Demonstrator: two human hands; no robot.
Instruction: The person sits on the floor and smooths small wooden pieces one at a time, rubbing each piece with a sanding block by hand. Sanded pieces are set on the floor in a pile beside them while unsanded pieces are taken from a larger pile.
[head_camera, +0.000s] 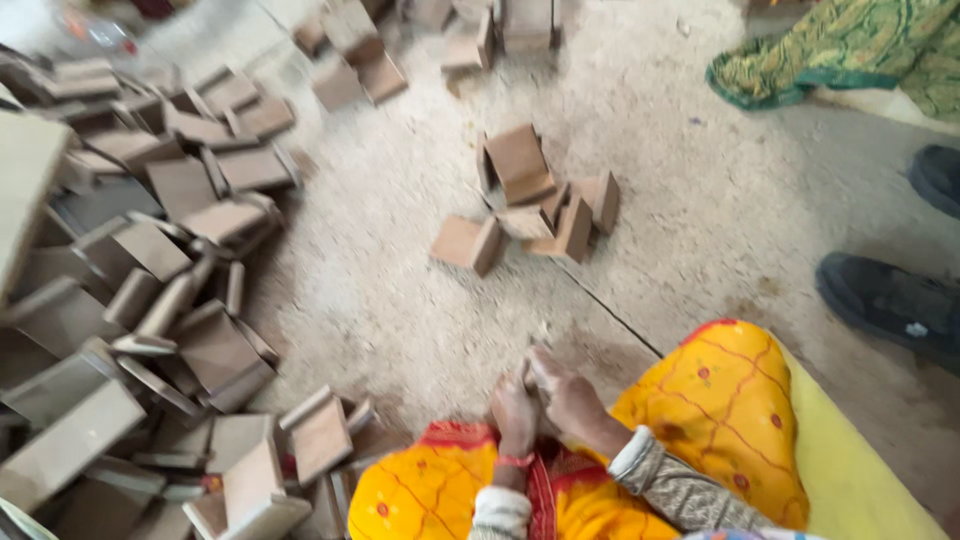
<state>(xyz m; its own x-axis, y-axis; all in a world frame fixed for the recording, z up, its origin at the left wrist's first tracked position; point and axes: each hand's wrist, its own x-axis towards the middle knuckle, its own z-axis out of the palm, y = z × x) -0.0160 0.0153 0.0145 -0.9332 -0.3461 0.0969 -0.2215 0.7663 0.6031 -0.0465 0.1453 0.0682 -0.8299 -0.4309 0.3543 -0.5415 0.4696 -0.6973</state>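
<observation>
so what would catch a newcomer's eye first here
The big heap of wooden blocks filling the left side, with a smaller cluster on the dusty floor at centre. Below, the left hand and right hand are pressed together over bright yellow-orange cloth; dark shoes sit at the right edge.

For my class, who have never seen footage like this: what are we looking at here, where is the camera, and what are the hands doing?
The one picture comes from a camera worn on a person's head, looking down. The left hand and right hand are pressed together above the yellow-clad lap; whether they hold anything cannot be told. On the dusty floor lie a big heap of wooden blocks at left and a small cluster of blocks ahead. Someone else's dark shoes stand at right.
</observation>
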